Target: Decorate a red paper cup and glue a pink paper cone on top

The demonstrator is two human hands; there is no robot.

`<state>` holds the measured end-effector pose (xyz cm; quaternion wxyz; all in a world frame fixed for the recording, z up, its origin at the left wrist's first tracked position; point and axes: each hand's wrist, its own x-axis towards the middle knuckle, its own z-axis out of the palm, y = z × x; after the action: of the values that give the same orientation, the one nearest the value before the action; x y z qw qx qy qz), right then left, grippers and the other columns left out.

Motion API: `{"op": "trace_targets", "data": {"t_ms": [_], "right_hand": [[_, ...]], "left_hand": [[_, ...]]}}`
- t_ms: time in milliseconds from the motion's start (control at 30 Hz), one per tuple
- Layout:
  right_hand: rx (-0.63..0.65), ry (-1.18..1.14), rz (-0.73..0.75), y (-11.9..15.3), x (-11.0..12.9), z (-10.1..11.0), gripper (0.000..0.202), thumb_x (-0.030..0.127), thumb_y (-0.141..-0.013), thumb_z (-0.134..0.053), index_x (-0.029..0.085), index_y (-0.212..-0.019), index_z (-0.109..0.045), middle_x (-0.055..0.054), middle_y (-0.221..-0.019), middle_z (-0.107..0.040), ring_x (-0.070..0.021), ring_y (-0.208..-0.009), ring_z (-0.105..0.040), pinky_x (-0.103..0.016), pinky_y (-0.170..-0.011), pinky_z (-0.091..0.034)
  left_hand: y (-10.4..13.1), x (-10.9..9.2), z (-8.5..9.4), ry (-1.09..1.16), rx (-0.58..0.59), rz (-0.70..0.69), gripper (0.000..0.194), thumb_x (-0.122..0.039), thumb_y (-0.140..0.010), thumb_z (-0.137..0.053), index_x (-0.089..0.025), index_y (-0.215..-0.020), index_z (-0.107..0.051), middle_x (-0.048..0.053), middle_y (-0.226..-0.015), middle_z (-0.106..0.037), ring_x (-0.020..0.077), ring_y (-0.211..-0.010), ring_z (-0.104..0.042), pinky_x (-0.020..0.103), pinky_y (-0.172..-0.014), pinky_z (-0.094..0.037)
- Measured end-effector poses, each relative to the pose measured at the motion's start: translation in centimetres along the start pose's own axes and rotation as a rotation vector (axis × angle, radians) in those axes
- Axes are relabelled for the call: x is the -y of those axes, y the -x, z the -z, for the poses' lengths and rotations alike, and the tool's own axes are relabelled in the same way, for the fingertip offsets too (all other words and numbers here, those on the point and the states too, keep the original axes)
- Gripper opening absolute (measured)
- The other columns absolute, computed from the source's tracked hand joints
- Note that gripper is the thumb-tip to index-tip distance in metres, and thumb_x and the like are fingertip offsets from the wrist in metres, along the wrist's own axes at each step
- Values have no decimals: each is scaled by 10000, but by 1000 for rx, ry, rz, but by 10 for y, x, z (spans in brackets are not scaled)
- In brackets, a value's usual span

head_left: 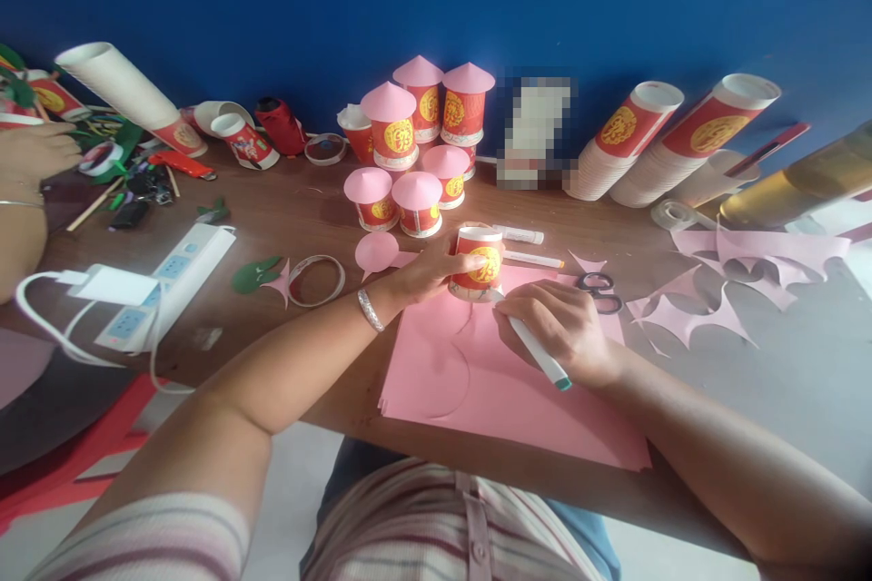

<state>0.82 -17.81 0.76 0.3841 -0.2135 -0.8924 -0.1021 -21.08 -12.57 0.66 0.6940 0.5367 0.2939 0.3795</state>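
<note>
My left hand [436,268] is wrapped round a red paper cup [479,252] with a gold emblem, its thumb across the front. The cup stands above a stack of pink paper [504,381] and has a pale band with line markings near its bottom. In my right hand [562,322] is a white marker [540,352] with a teal end; its tip points at that band. Whether the tip touches cannot be made out. Two more markers [535,260] lie just behind the cup, and black-handled scissors [599,292] rest right of my right hand.
Several cups with pink cone roofs [395,129] stand at the back. Stacked paper cups [623,141] lean at the back right, near pink paper scraps [695,318]. A power strip [167,286] lies left; another person's hand [41,150] is at the far left.
</note>
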Motion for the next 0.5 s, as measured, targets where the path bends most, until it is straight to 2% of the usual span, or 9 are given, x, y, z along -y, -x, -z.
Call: {"op": "trace_targets", "data": {"t_ms": [267, 500], "right_hand": [[-1, 1, -8, 0, 3, -1, 246, -8, -900, -644, 208, -1010, -599, 38, -717, -674, -133, -628, -652, -271, -583, -517], [6, 5, -8, 1, 3, 0, 233, -10, -912, -651, 193, -1011, -593, 24, -726, -680, -132, -633, -657, -268, -576, -510]], "left_hand": [[-4, 9, 5, 9, 44, -31, 285, -359, -830, -792, -191, -1020, -661, 55, -972, -692, 187, -892, -657, 329, -787, -536], [-2, 3, 3, -7, 31, -48, 320, -361, -820, -793, -173, -1030, -640, 70, -989, -678, 199, -918, -645, 317, -799, -536]]}}
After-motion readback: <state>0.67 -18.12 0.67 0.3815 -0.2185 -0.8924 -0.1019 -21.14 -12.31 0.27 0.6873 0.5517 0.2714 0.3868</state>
